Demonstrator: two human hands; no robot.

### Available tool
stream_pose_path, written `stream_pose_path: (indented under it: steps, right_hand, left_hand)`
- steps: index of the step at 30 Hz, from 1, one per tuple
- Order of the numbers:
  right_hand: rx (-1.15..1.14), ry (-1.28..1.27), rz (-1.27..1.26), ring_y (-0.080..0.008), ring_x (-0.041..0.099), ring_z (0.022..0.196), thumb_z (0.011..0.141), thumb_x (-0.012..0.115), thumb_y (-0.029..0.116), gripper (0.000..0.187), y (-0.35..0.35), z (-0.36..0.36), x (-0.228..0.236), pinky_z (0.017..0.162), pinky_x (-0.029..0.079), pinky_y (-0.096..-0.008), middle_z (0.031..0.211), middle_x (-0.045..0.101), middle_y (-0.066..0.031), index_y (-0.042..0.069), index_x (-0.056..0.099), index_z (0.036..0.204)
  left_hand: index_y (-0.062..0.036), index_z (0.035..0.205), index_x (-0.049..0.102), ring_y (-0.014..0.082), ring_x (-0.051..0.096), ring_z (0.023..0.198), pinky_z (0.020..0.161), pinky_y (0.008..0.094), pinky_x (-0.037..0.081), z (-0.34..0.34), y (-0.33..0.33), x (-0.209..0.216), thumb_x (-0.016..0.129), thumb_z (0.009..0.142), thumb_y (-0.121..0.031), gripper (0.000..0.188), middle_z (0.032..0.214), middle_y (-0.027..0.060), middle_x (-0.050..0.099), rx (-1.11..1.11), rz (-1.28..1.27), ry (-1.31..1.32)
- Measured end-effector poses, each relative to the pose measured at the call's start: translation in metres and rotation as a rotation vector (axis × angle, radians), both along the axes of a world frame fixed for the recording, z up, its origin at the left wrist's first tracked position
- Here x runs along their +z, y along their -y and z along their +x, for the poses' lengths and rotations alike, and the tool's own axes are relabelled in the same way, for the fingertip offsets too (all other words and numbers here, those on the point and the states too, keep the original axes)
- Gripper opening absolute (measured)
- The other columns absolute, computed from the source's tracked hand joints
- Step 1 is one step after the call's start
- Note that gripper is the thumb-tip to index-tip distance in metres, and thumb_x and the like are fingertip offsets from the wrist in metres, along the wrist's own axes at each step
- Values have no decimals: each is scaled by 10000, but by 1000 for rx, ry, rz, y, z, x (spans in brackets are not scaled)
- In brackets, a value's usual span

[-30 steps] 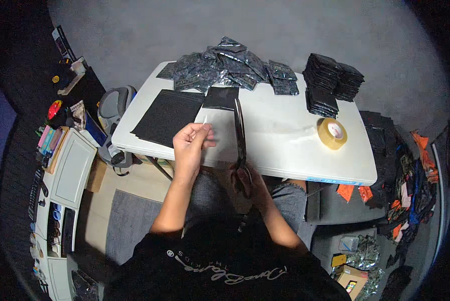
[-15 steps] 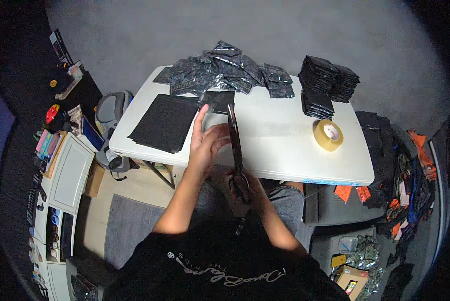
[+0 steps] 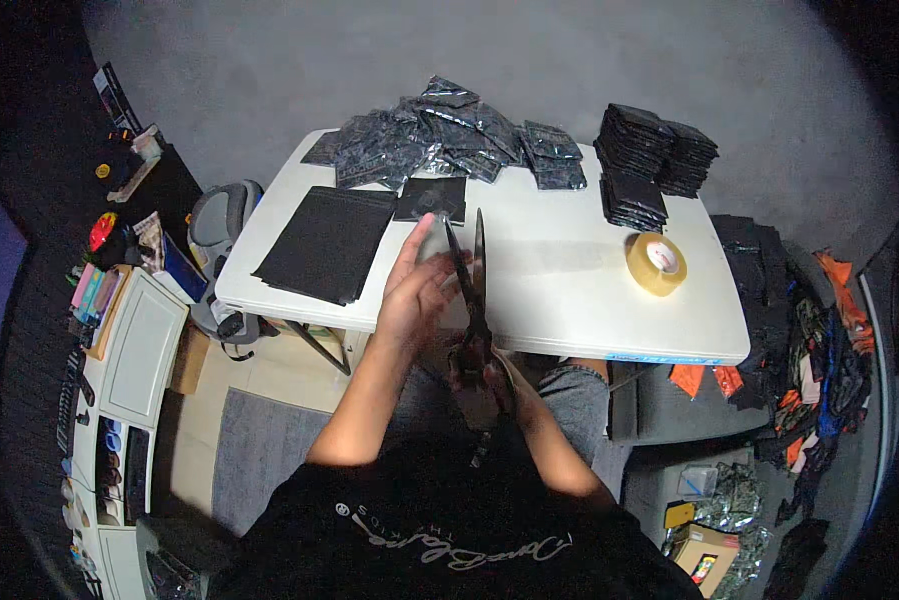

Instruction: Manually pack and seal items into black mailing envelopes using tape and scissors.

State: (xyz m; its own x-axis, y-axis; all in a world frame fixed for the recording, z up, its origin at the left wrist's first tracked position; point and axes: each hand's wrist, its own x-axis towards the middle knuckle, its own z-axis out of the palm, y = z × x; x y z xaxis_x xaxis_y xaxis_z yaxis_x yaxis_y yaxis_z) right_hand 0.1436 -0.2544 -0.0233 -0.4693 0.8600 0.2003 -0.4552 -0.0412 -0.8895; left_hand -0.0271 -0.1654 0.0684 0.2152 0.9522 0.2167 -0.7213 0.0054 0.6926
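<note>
My right hand [image 3: 489, 378] grips a pair of dark scissors [image 3: 478, 305] by the handles, blades pointing away from me and spread apart. Just left of the blades is my left hand [image 3: 414, 300], its index finger stretched upward and the other fingers bent toward the scissors. Something faint and see-through seems to be held between those fingers, too unclear to name. Beyond the fingertips lies a small flat black packet [image 3: 431, 197] on the white table [image 3: 559, 300]. A stack of black sheets [image 3: 324, 243] rests on the table to the left.
A pile of shiny dark plastic packets [image 3: 419, 135] covers the back of the table. Stacked black packets [image 3: 634, 150] stand at the right rear, with a roll of clear tape [image 3: 655, 264] nearer me. A grey seat [image 3: 689, 405] adjoins the table's right side; a white cabinet [image 3: 139, 350] is left.
The scissor blades have parted, having been nearly closed or edge-on before. My left hand has shifted slightly right, its index finger now leaning toward the blades.
</note>
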Motion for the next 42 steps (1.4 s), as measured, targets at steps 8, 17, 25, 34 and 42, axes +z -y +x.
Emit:
stream_pose_path:
  steps: [8, 17, 25, 34, 42]
  right_hand:
    - [26, 92, 33, -146, 594, 1016, 1001, 632, 571, 695, -5, 7, -16, 878, 498, -314, 1123, 652, -37, 43, 522, 1437]
    - [71, 270, 30, -178, 643, 1027, 992, 694, 455, 611, -4, 2, -76, 845, 539, -309, 1136, 671, -39, 52, 534, 1423]
    - [46, 129, 12, -160, 620, 992, 1016, 621, 553, 673, -9, 30, -46, 858, 517, -298, 1150, 656, -38, 42, 544, 1447]
    - [-178, 120, -91, -137, 600, 940, 990, 644, 597, 740, 13, 15, 8, 810, 495, -305, 1096, 647, -26, 40, 512, 1459]
    - [-160, 192, 91, -128, 611, 871, 968, 591, 695, 837, -1, 10, -5, 765, 498, -300, 1031, 641, -41, 2, 509, 1429]
  left_hand:
    - [-95, 1599, 384, 225, 739, 953, 816, 354, 598, -2, -20, 1, 653, 939, 109, 741, 1100, 140, 741, -15, -12, -188]
    - [-80, 1488, 530, 202, 740, 948, 862, 317, 598, -1, -44, 19, 568, 959, 116, 566, 1085, 152, 753, 108, -47, -225]
    - [-43, 1506, 407, 217, 749, 935, 854, 334, 589, -8, -33, 35, 612, 925, 137, 642, 1024, 171, 766, 128, 53, -290]
    - [-46, 1480, 410, 269, 757, 974, 881, 395, 622, 0, -22, 22, 585, 918, 161, 624, 1008, 170, 754, 130, -9, -198]
    - [-53, 1450, 427, 267, 755, 987, 896, 408, 624, -1, -18, 15, 587, 927, 155, 585, 982, 141, 749, 140, 5, -178]
